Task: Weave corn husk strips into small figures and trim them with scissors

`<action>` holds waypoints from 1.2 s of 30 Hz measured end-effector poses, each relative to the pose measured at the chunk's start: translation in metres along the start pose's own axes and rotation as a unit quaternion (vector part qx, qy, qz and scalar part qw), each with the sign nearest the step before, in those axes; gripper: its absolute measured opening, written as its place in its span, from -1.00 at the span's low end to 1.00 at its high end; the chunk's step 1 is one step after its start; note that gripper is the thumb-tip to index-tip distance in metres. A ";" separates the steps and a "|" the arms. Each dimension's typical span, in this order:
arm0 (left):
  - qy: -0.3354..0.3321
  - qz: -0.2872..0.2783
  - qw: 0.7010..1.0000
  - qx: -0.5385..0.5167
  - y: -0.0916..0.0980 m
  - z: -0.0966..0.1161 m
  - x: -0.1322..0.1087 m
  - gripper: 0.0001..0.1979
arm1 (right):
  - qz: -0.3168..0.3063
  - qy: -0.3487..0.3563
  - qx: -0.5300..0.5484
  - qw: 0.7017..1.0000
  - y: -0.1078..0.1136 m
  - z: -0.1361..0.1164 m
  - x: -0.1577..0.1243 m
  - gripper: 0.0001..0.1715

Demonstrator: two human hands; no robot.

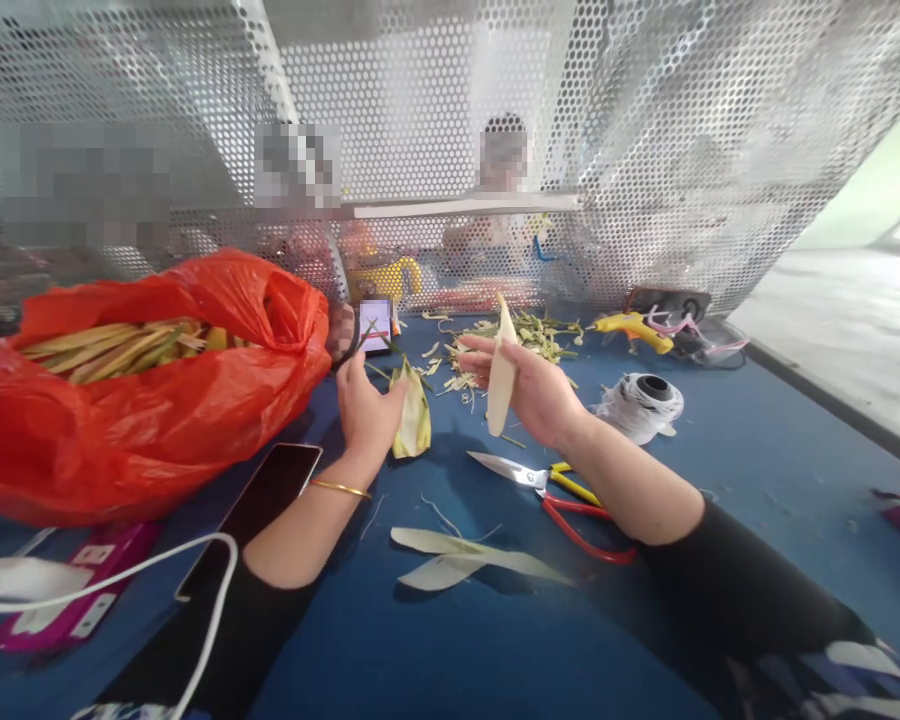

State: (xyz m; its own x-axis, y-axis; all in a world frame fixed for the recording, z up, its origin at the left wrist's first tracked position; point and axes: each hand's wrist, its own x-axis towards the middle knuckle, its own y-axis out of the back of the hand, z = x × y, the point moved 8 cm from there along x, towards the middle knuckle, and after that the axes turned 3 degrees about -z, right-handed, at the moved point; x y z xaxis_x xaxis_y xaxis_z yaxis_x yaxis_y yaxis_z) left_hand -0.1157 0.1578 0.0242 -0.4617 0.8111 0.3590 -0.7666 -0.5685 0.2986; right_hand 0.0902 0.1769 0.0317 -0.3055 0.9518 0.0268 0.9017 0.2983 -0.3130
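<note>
My left hand is closed on a folded yellow-green leaf piece with a thin green stem, held just above the blue table. My right hand grips a pale cream leaf strip upright, fingers stretched along it. The two hands are close together, a little apart. Red-and-yellow-handled scissors lie on the table below my right wrist. Two cut pale leaf strips lie nearer to me.
An orange plastic bag full of leaf strips sits at the left. A dark phone, a white cable and a pink power strip lie front left. A roll of white thread, a yellow glue gun and leaf scraps lie behind, before a perforated metal screen.
</note>
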 end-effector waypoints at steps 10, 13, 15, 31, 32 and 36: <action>0.075 -0.346 0.907 -0.230 -0.073 0.060 -0.060 -0.80 | -0.031 0.047 0.011 0.998 -0.013 -0.009 -0.009 -0.65; 0.074 -0.327 0.917 -0.216 -0.067 0.055 -0.054 -0.81 | 0.003 0.074 -0.061 0.995 -0.006 -0.019 -0.010 -0.77; 0.084 -0.335 0.914 -0.212 -0.064 0.053 -0.054 -0.83 | 0.028 0.076 -0.098 0.992 0.000 -0.024 -0.009 -0.80; 0.191 -0.437 0.855 -0.204 -0.061 0.048 -0.059 -0.83 | 0.256 0.279 -0.173 0.909 0.062 -0.097 -0.027 -0.87; 0.198 -0.425 0.857 -0.214 -0.060 0.047 -0.058 -0.83 | 0.287 0.296 -0.157 0.897 0.067 -0.101 -0.031 -0.85; 0.235 -0.325 0.867 -0.295 -0.056 0.041 -0.049 -0.81 | 0.288 0.250 -0.138 0.914 0.067 -0.093 -0.028 -0.74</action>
State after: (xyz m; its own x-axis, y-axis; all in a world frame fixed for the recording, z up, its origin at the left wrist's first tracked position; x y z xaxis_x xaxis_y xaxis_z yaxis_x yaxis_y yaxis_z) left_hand -0.0320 0.1444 0.0267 0.1294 0.9792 -0.1564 -0.9639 0.0873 -0.2514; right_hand 0.1877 0.1768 0.0984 0.3606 0.8501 0.3839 0.9326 -0.3220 -0.1629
